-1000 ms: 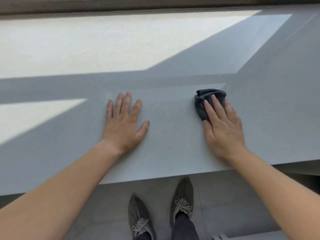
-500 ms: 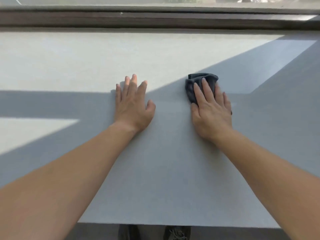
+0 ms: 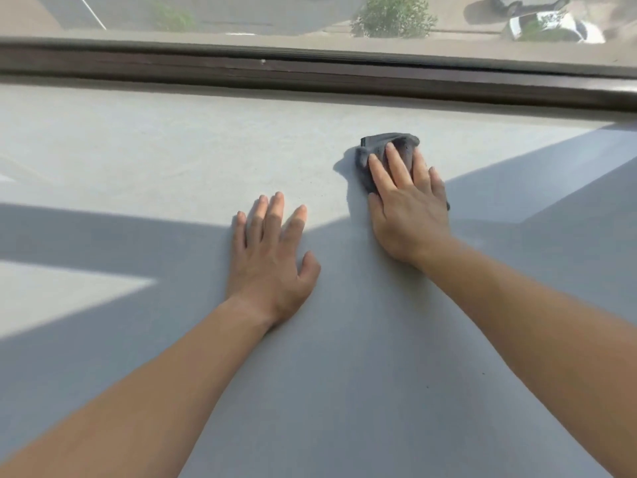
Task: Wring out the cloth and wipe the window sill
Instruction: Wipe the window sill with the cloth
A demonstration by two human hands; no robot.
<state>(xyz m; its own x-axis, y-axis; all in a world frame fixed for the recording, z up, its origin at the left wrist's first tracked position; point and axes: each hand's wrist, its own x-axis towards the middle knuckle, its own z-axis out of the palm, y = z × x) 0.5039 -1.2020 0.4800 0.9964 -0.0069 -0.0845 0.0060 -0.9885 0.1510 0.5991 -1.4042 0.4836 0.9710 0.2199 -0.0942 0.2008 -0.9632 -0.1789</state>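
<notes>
A dark grey cloth (image 3: pixel 401 143) lies bunched on the wide pale grey window sill (image 3: pixel 172 160), in the sunlit band near the window. My right hand (image 3: pixel 406 205) presses flat on top of the cloth, fingers stretched over it, so only its far edge and left side show. My left hand (image 3: pixel 272 253) rests flat on the bare sill to the left and nearer to me, palm down, fingers spread, holding nothing.
A dark brown window frame (image 3: pixel 310 72) runs along the far edge of the sill. Through the glass above it I see a street far below with bushes (image 3: pixel 393 15) and a white car (image 3: pixel 551 27). Sun patches and shadows cross the sill.
My right hand has pushed the cloth away from me, out of the shadow into the sunlit strip near the frame. My left hand slid forward too, and my view tilted up.
</notes>
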